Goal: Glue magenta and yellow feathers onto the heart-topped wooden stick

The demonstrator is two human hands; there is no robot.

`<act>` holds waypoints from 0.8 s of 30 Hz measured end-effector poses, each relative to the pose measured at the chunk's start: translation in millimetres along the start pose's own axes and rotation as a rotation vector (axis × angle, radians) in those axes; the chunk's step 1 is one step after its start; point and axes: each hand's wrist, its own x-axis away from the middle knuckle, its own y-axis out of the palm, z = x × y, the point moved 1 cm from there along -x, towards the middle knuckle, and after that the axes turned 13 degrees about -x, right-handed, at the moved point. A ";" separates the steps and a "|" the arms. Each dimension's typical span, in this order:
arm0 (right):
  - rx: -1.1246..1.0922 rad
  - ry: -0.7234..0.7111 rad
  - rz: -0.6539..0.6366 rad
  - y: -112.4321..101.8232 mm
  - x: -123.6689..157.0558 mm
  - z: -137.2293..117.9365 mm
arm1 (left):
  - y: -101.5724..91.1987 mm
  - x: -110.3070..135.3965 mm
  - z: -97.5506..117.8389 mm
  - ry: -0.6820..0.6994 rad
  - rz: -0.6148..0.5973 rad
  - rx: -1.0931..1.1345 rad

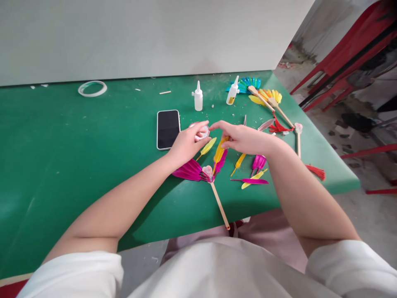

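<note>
Feather, slim and yellow (218, 154), pinched by the right hand (243, 137), might skew if the left hand (187, 143), hold unclear, bumps it.

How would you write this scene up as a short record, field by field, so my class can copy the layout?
Left hand: over a small, round white object; contact unclear
Right hand: pinching a long orange-yellow feather
Below hands: magenta feather fan with slim wooden handle
Loose pair: narrow magenta feather crossed with a pale yellow feather
Bottles: two white plastic, pointed nozzles
Phone: white-edged, black-screened phone, left of the hands
Far right: blue feather fan, yellow feather fan
Surface: green tabletop
</note>
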 end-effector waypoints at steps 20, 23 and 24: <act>0.095 -0.088 0.465 46.5 24.3 4.8 | 25.8 14.5 5.9 -0.074 -0.277 0.294; 0.098 -0.166 0.575 76.7 48.4 5.1 | 26.1 14.8 6.4 -0.070 -0.282 0.268; 0.104 -0.215 0.563 87.3 55.0 5.9 | 26.3 14.8 6.7 -0.067 -0.276 0.254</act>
